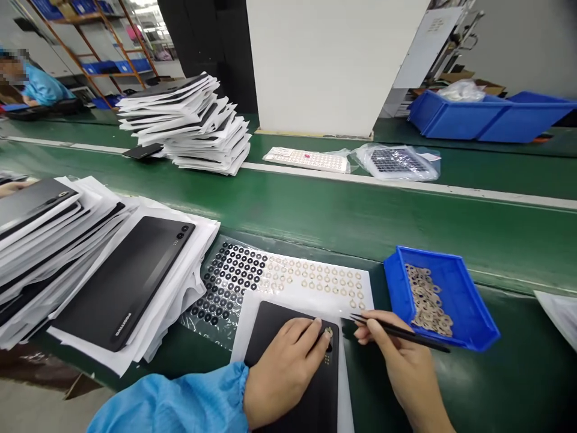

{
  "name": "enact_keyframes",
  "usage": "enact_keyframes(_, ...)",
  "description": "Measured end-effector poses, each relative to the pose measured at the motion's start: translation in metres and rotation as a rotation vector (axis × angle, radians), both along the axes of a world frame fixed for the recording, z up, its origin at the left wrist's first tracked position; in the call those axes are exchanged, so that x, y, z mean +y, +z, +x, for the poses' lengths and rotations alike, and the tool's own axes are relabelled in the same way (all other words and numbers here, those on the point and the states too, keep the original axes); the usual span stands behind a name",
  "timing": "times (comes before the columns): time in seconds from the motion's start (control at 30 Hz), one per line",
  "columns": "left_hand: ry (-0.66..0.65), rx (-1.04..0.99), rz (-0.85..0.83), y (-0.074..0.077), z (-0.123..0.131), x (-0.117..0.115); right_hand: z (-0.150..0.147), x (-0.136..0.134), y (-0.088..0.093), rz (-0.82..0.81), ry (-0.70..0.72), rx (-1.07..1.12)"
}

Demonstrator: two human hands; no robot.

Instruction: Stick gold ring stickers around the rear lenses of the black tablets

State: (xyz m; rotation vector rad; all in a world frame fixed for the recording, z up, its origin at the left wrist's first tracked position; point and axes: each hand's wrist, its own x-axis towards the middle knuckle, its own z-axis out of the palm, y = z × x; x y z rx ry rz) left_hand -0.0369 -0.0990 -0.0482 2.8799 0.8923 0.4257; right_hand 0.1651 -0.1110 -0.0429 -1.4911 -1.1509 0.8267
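Observation:
My left hand (288,367) lies on a black tablet back panel (273,328), its fingertips pressing by the gold-rimmed camera opening at the upper right corner. White paper lies under that panel. Black tweezers (403,332) are gripped in my right hand (406,364), their tips pointing left, just off the panel's corner. Behind the panel is a white sheet of gold-coloured rings (324,276), several gaps in its rows. Beside it lies a clear sheet of black rings (238,270). To the right, a blue bin (473,307) holds many small tan rings (428,300).
On the left, black panels (130,276) and white paper sheets are stacked. Another tall stack (189,126) stands farther back, near bagged sheets (396,162). Two blue bins (487,114) sit at the back right. A person in blue (45,84) sits at far left.

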Motion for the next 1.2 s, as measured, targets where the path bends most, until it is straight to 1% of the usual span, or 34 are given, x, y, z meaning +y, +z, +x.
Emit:
enact_keyframes(0.1, 0.009, -0.003, -0.043, -0.0018, -0.001, 0.0002, -0.0021, -0.0022, 0.005, 0.009, 0.066, 0.019)
enact_keyframes(0.3, 0.007, 0.03, -0.051, 0.0026, 0.0008, -0.0002, -0.005, -0.0033, 0.0054, -0.017, 0.058, 0.065)
enact_keyframes(0.5, 0.001, 0.051, -0.022, 0.0075, 0.0046, 0.0011, -0.0052, -0.0032, 0.0027, -0.021, 0.112, 0.047)
enact_keyframes(0.67, 0.017, 0.043, -0.011, 0.0062, 0.0048, 0.0019, -0.0051, -0.0044, 0.0021, -0.028, 0.11, 0.039)
enact_keyframes(0.83, 0.028, 0.026, -0.035, 0.0021, 0.0046, 0.0013, -0.004, -0.0035, 0.0026, -0.032, 0.11, 0.027)
enact_keyframes(0.93, 0.04, -0.003, -0.063, 0.0009, 0.0045, 0.0019, -0.0038, -0.003, 0.0048, -0.035, 0.102, 0.035)
enact_keyframes(1.03, 0.058, -0.068, -0.128, 0.0023, 0.004, 0.0035, -0.0037, -0.0029, 0.0066, -0.041, 0.104, 0.041)
enact_keyframes(1.2, 0.086, -0.196, -0.237, 0.0058, 0.0033, 0.0052, -0.0036, -0.0012, 0.0037, -0.091, 0.151, 0.035)
